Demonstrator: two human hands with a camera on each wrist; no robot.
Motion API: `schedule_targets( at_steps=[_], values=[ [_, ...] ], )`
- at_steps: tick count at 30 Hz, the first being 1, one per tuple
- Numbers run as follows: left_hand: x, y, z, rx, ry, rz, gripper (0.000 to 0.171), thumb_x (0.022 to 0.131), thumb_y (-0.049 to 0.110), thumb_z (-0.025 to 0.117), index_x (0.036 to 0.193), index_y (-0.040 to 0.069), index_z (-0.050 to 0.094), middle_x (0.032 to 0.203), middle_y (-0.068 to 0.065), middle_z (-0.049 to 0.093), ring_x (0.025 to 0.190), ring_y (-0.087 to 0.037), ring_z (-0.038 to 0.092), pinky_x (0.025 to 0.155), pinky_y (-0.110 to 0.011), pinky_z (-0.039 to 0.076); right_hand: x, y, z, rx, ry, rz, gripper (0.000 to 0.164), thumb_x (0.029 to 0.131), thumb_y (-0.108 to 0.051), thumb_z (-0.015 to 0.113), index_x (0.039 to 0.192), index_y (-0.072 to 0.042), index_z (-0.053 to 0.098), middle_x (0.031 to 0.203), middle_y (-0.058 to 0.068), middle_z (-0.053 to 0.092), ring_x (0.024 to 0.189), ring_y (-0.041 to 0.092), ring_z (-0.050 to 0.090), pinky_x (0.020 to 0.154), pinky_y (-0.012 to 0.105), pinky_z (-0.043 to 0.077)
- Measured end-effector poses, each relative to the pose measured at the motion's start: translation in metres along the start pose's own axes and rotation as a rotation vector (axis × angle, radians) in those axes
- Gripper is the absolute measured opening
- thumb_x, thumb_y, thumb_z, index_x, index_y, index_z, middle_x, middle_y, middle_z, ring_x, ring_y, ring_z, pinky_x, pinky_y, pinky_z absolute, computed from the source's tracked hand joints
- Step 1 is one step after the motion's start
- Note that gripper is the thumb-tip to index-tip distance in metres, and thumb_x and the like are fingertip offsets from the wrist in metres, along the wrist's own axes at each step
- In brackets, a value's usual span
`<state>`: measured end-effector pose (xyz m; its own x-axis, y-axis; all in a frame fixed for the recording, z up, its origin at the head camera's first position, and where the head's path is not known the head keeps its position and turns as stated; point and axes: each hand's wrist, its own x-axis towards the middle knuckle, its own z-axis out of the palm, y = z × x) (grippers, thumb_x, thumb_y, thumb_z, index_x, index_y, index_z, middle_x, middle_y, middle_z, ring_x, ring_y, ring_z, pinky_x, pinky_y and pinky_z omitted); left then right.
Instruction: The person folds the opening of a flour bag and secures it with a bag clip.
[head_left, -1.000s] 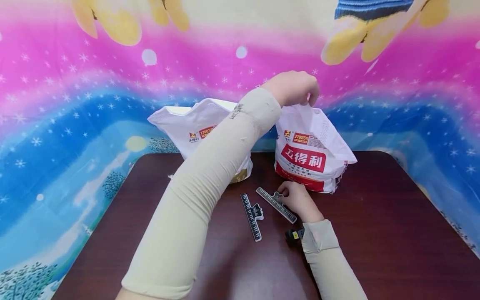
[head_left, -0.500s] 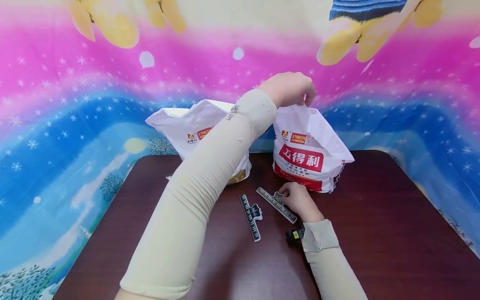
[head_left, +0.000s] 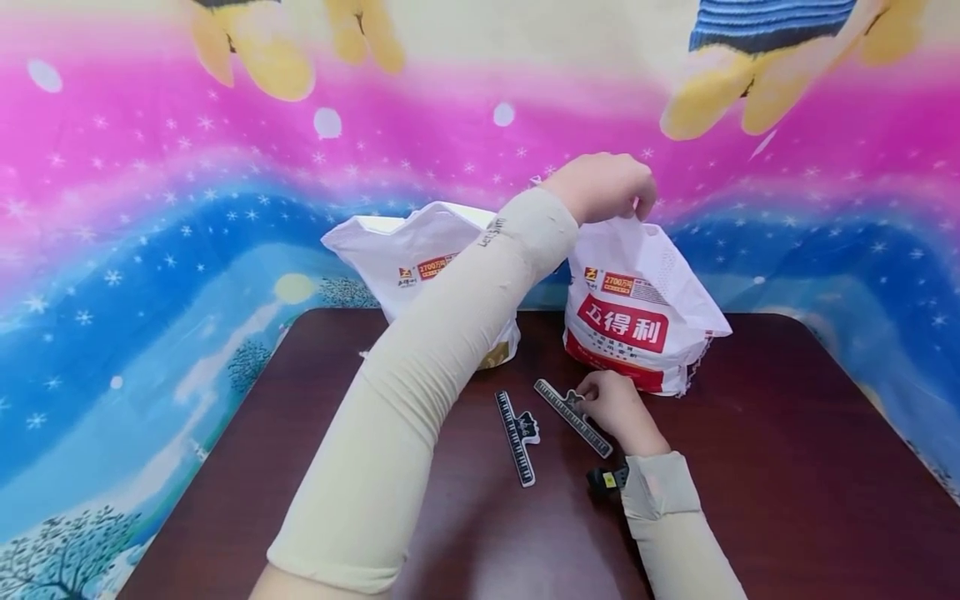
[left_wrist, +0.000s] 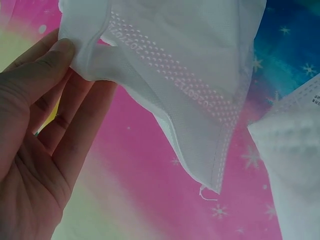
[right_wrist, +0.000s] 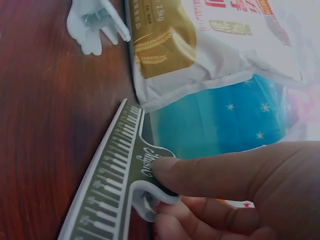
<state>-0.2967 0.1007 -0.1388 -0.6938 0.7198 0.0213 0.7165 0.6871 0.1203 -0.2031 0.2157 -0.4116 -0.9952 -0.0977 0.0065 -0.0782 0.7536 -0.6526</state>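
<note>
My left hand (head_left: 603,185) reaches across to the right-hand flour bag (head_left: 624,321), white with red lettering panels. In the left wrist view, thumb and fingers pinch the white bag's top edge (left_wrist: 90,65), whose seam corner hangs loose. Low in front of that bag, my right hand (head_left: 618,410) pinches the handle of a long clip (head_left: 558,408) with a piano-key pattern. The right wrist view shows the thumb pressed on the clip's "Music" handle (right_wrist: 147,160). A second piano-key clip (head_left: 516,439) lies to its left on the table.
Another white flour bag (head_left: 412,242) stands open-topped at the back left, partly hidden by my left sleeve (head_left: 390,408). Both bags are on a dark wooden table (head_left: 795,467). A patterned cloth (head_left: 465,108) hangs close behind.
The whole head view has shifted, putting the scene slightly further right. Both hands keep their holds on the bag's edge and the clip.
</note>
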Motion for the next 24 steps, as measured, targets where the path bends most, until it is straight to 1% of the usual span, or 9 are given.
schedule_targets(
  at_steps=[9, 13, 16, 19, 24],
  values=[
    [0.0033, -0.0023, 0.0036, 0.035, -0.010, 0.009, 0.025, 0.101, 0.025, 0.063, 0.126, 0.027, 0.067, 0.135, 0.009, 0.058, 0.123, -0.009, 0.050, 0.099, -0.022, 0.043, -0.0055, -0.0031, -0.0058, -0.011, -0.012, 0.002, 0.019, 0.084, -0.008, 0.078, 0.100, 0.002, 0.073, 0.081, 0.008, 0.068, 0.070, 0.021, 0.060, 0.070, 0.039, 0.057],
    [0.0027, -0.0021, 0.0044, 0.054, -0.015, 0.010, 0.027, 0.100, 0.025, 0.064, 0.127, 0.027, 0.066, 0.136, 0.009, 0.058, 0.125, -0.009, 0.049, 0.100, -0.021, 0.043, -0.0057, -0.0044, -0.0053, -0.016, -0.008, -0.015, 0.017, 0.084, -0.007, 0.078, 0.097, 0.001, 0.073, 0.080, 0.008, 0.068, 0.070, 0.021, 0.060, 0.070, 0.039, 0.057],
    [0.0028, -0.0022, 0.0050, 0.073, -0.022, 0.021, 0.028, 0.101, 0.025, 0.064, 0.129, 0.026, 0.066, 0.137, 0.009, 0.058, 0.126, -0.008, 0.049, 0.101, -0.021, 0.043, -0.0064, -0.0042, -0.0049, -0.020, -0.005, -0.023, 0.016, 0.084, -0.006, 0.079, 0.097, 0.001, 0.074, 0.083, 0.009, 0.069, 0.072, 0.022, 0.059, 0.072, 0.041, 0.057],
    [0.0026, -0.0033, 0.0053, 0.077, -0.021, 0.027, 0.027, 0.102, 0.024, 0.062, 0.128, 0.026, 0.066, 0.136, 0.009, 0.059, 0.125, -0.008, 0.050, 0.100, -0.021, 0.043, -0.0068, -0.0044, -0.0050, -0.034, -0.010, -0.012, 0.014, 0.084, -0.006, 0.078, 0.097, 0.000, 0.076, 0.086, 0.010, 0.069, 0.075, 0.023, 0.060, 0.075, 0.044, 0.057],
    [0.0025, -0.0053, 0.0056, 0.057, -0.012, 0.018, 0.026, 0.102, 0.025, 0.061, 0.127, 0.026, 0.067, 0.135, 0.010, 0.059, 0.124, -0.008, 0.050, 0.099, -0.022, 0.043, -0.0063, -0.0037, -0.0066, -0.052, -0.035, 0.004, 0.014, 0.085, -0.007, 0.078, 0.097, 0.000, 0.074, 0.088, 0.010, 0.069, 0.078, 0.024, 0.060, 0.078, 0.046, 0.057]
  ],
)
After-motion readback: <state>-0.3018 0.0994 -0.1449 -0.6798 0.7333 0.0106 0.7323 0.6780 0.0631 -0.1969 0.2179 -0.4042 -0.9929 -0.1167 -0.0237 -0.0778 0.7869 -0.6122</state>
